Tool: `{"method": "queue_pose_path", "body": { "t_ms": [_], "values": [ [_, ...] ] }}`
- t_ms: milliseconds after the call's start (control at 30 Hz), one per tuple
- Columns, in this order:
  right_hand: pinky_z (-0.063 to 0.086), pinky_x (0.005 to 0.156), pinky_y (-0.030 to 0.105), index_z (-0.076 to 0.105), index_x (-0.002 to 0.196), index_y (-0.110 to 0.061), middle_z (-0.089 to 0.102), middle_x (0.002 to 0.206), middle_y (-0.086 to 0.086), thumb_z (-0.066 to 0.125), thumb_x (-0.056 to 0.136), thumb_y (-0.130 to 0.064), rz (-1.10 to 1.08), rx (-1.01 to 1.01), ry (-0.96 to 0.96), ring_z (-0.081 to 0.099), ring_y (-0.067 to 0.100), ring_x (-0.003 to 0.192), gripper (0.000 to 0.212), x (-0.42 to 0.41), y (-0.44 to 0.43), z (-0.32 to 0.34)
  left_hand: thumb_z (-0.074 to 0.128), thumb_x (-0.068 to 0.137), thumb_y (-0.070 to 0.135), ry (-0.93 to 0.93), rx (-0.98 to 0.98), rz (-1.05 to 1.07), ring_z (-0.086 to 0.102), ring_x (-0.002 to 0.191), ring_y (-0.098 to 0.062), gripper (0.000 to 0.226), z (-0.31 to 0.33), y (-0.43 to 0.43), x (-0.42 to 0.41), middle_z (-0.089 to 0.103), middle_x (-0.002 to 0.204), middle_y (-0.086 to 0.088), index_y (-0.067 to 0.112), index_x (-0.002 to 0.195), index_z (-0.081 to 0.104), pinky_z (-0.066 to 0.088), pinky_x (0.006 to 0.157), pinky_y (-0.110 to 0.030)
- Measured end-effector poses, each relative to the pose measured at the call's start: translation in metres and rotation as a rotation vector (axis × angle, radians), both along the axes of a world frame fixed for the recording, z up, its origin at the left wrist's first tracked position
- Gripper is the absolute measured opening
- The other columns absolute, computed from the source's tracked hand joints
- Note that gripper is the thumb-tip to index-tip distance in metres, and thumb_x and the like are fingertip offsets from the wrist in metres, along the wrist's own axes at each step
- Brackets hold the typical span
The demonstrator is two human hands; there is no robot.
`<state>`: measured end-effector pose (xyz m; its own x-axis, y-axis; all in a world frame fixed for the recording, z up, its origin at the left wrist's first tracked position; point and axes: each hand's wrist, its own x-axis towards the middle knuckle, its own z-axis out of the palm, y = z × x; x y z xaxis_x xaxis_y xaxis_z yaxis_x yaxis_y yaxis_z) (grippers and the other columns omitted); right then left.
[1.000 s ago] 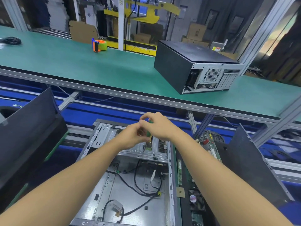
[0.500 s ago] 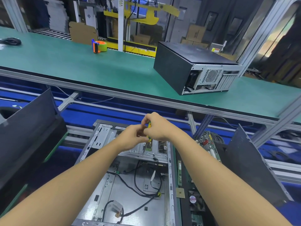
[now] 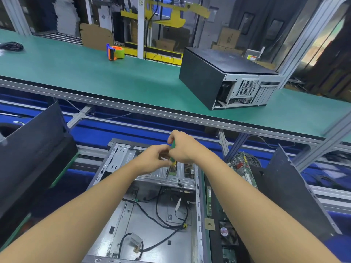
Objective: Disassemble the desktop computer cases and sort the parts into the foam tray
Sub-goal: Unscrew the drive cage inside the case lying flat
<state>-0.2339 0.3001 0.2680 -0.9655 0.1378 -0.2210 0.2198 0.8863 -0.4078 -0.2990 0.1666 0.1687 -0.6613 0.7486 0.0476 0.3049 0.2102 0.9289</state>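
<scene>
Head view: my right hand (image 3: 185,147) grips a green screwdriver (image 3: 172,160) upright over the far end of the open case (image 3: 146,230), my left hand (image 3: 152,161) pinching, I think, its shaft. Judging by its sheet steel, the case will be stiff, heavy, sharp-edged; best held by its folded rim.

1. Even, fairly bright light falls from overhead. The green table (image 3: 85,76) is lit flat, with no hard shadows.
2. A warm, washed-out glow shows through the glazed panel (image 3: 322,40) at upper right, and the hall beyond the table is dim.
3. The bare metal floor of the open case (image 3: 144,230) carries a soft, pale sheen.
4. Wide-angle distortion bows the table's front edge and stretches both forearms toward the lower corners.
5. The left hand (image 3: 152,160), right hand (image 3: 184,147) and green screwdriver (image 3: 172,160) look slightly soft.
</scene>
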Motion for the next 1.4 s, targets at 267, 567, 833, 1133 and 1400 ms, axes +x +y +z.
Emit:
{"method": "queue_pose_path", "body": {
  "t_ms": [267,567,833,1133,1400],
  "values": [
    [0.039,0.064,0.037,0.045,0.113,-0.014,0.050,0.103,0.006,0.046,0.100,-0.053,-0.098,0.129,0.120,0.053,0.029,0.085,0.042,0.004,-0.005,-0.012,0.086,0.073,0.036,0.061,-0.088,0.069,0.059,0.074,0.003,0.026,-0.014,0.007,0.001,0.067,0.085,0.020,0.038,0.090,0.065,0.046,0.071,-0.024],
    [0.040,0.071,0.037,0.046,0.116,-0.024,0.042,0.115,-0.002,0.057,0.092,-0.050,-0.079,-0.016,0.090,0.045,0.026,0.108,0.038,0.006,-0.003,-0.010,0.082,0.082,0.014,-0.017,-0.011,0.093,0.071,0.082,-0.007,0.021,-0.016,0.000,-0.002,0.076,0.087,0.006,0.029,0.089,0.069,0.053,0.073,-0.024],
    [0.037,0.068,0.035,0.045,0.112,-0.016,0.052,0.112,0.003,0.059,0.098,-0.020,-0.072,0.022,0.252,0.050,0.025,0.091,0.020,0.012,-0.003,-0.018,0.080,0.081,0.024,0.173,-0.228,0.051,0.065,0.084,-0.009,0.022,-0.033,-0.008,-0.007,0.066,0.091,0.015,0.034,0.094,0.065,0.049,0.073,-0.019],
    [0.032,0.059,0.029,0.045,0.107,-0.021,0.047,0.109,-0.002,0.056,0.098,-0.014,-0.065,-0.058,0.253,0.047,0.021,0.090,0.016,0.020,0.005,-0.016,0.079,0.083,0.036,0.428,-0.495,0.025,0.056,0.077,-0.001,0.023,-0.047,-0.001,0.003,0.055,0.087,0.017,0.024,0.102,0.078,0.051,0.076,-0.024],
    [0.034,0.067,0.032,0.044,0.108,-0.021,0.048,0.112,-0.002,0.055,0.099,-0.016,-0.083,-0.089,0.313,0.046,0.021,0.092,0.015,0.035,0.011,-0.012,0.072,0.085,0.034,0.472,-0.468,0.121,0.061,0.076,-0.011,0.010,-0.052,0.011,0.019,0.065,0.088,0.008,0.024,0.083,0.074,0.054,0.070,-0.032]
  ]
}}
